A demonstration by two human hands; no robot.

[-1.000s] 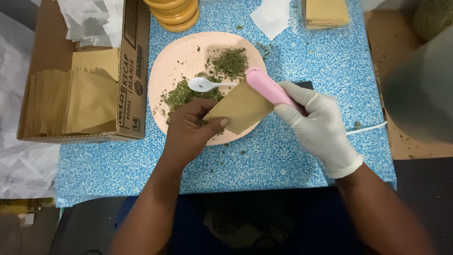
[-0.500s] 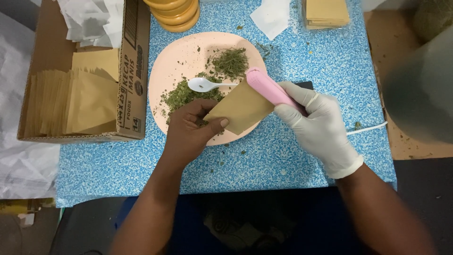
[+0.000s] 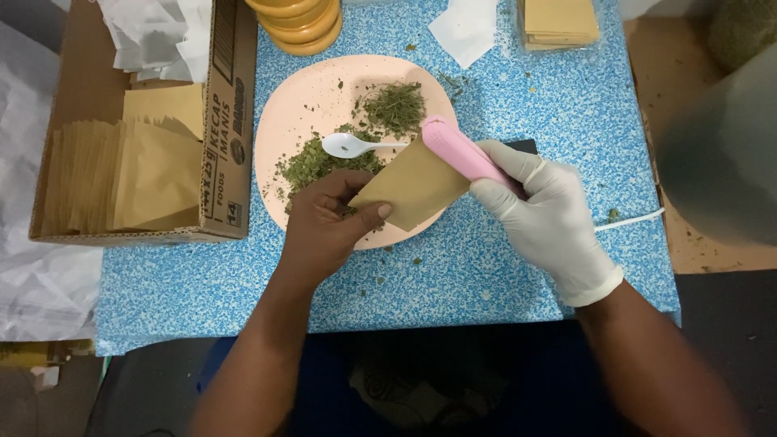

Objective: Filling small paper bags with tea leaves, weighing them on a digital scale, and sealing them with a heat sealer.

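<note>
Fingers [image 3: 368, 212] of our bare left hand [image 3: 324, 231] pinched a brown paper pouch [image 3: 413, 186] over the pink plate [image 3: 299, 97]; our gloved right hand [image 3: 542, 214] gripped a pink sealer [image 3: 457, 150] against the pouch's edge.

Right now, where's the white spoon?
In the head view the white spoon lies on the pink plate, left of centre among the dried green herbs, just above the left hand and the brown paper pouch.
</note>
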